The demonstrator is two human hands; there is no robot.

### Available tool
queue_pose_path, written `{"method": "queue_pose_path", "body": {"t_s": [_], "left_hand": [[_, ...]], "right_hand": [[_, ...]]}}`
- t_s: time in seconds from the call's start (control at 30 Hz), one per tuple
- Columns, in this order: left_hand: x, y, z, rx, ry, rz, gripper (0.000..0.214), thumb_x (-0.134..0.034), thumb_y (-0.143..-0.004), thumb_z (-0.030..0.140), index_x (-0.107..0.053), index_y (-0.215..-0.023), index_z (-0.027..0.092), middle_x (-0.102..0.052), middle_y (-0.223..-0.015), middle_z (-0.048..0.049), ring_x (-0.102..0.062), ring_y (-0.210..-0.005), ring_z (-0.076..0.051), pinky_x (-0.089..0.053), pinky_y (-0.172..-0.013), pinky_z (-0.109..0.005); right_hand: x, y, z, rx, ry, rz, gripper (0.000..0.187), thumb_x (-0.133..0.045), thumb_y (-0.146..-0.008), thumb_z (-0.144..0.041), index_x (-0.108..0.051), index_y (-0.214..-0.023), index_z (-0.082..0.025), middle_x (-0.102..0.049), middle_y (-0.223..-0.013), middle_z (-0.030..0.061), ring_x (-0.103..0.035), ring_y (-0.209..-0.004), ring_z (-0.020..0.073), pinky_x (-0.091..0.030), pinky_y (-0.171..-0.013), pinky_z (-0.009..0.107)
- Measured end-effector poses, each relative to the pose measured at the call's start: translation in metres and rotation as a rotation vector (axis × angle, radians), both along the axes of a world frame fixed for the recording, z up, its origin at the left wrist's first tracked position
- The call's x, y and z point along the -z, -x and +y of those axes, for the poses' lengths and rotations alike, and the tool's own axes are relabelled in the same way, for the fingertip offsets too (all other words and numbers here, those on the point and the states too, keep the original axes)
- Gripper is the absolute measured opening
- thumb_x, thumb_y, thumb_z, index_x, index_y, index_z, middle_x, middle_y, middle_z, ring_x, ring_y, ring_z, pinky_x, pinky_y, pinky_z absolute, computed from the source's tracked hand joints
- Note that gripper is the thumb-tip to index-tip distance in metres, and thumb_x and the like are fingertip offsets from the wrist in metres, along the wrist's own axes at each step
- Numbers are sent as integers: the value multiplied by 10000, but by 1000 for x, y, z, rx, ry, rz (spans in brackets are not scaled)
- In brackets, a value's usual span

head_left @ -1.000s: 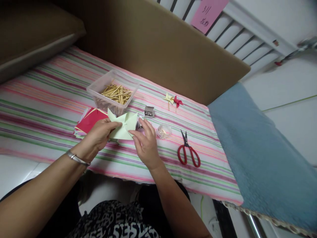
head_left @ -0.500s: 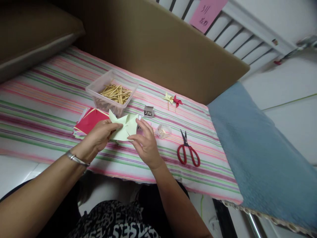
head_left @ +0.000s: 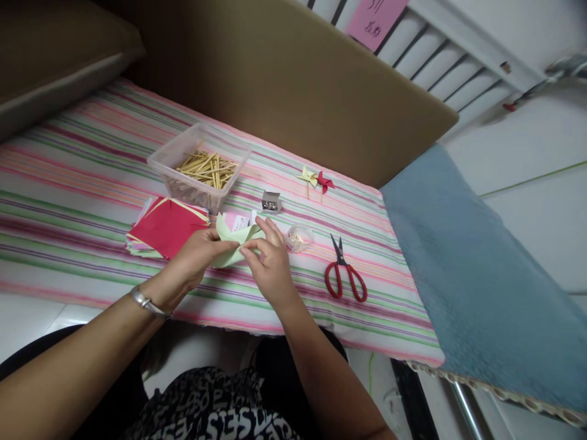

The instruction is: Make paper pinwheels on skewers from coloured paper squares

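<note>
A pale green sheet of cut paper (head_left: 229,255) is held between my two hands, above the near part of the striped cloth. My left hand (head_left: 198,253) pinches it from the left, thumb on top near the middle. My right hand (head_left: 268,256) grips its right side, with thumb and forefinger close to the left thumb. Parts of the paper curl up towards the centre. Left of my hands lies a stack of coloured paper (head_left: 167,229), red on top. A small label card (head_left: 239,223) shows just behind the pale green paper.
Behind the stack stands a clear plastic box (head_left: 160,165) of wooden sticks. A small grey box (head_left: 270,201) of metal bits, a clear round dish (head_left: 300,237) and red-handled scissors (head_left: 345,275) lie rightward. Two finished pinwheels, yellow (head_left: 308,177) and red (head_left: 324,182), rest near the brown board (head_left: 293,91).
My right hand has brought a corner of the pale green paper in towards the centre, beside the left thumb. The paper now looks more curled. The view has shifted slightly.
</note>
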State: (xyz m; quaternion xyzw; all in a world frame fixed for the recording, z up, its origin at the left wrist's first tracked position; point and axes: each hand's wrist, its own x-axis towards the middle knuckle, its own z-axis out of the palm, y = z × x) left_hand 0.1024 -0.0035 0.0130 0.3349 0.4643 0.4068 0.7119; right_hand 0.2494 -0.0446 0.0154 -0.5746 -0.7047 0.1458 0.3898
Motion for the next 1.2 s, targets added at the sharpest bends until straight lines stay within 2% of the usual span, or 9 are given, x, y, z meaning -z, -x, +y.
{"method": "queue_pose_path", "body": {"t_s": [0.2,0.63,0.9,0.97,1.07,1.13,1.2], "left_hand": [[4,-1,1,7,13,3,250,-829,-502,241,-749,-722,153,-725,-634,-26,-620,-558,-151,-462,-581,-245],[-3,1,1,131,52,-86,229,-848,-509,252,-756,-695,156,-745,-681,-44,-641,-607,-152,-481,-606,-249],[0,3,3,155,52,-48,221,-844,-517,253,-757,-696,158,-746,-696,-48,-644,-624,-153,-485,-636,-255],[0,3,3,144,51,-30,224,-832,-516,241,-755,-706,151,-742,-691,-55,-639,-613,-161,-483,-623,-266],[-2,2,4,120,37,25,236,-808,-500,219,-748,-715,142,-729,-668,-56,-624,-576,-173,-469,-583,-278],[-2,2,5,128,24,94,259,-796,-485,203,-749,-732,140,-718,-648,-49,-613,-549,-180,-455,-555,-278],[-1,3,5,171,-6,162,267,-781,-480,187,-753,-741,140,-709,-633,-40,-600,-525,-178,-437,-531,-271]], "right_hand": [[-2,0,-2,34,-7,-57,76,-618,-846,-232,-666,-798,-198,-504,-1402,122,-319,-1393,275,-296,-1099,519],[-1,2,-2,79,40,-73,56,-629,-833,-213,-658,-787,-197,-510,-1394,125,-333,-1386,279,-291,-1104,516],[-1,3,0,115,54,-62,47,-638,-809,-205,-636,-763,-199,-532,-1369,123,-353,-1372,274,-289,-1108,503],[-1,4,0,127,53,-58,30,-646,-799,-215,-628,-814,-197,-530,-1367,132,-359,-1365,275,-281,-1114,505],[-2,4,0,140,35,-78,325,-669,-768,-217,-593,-1080,-171,-462,-1414,171,-337,-1373,289,-255,-1129,511],[-4,3,0,117,34,-120,523,-675,-750,-205,-520,-1249,-181,-431,-1436,162,-296,-1392,299,-233,-1137,516],[-7,2,-1,61,60,-180,598,-661,-748,-187,-483,-1317,-215,-477,-1395,132,-305,-1383,302,-215,-1141,520]]}}
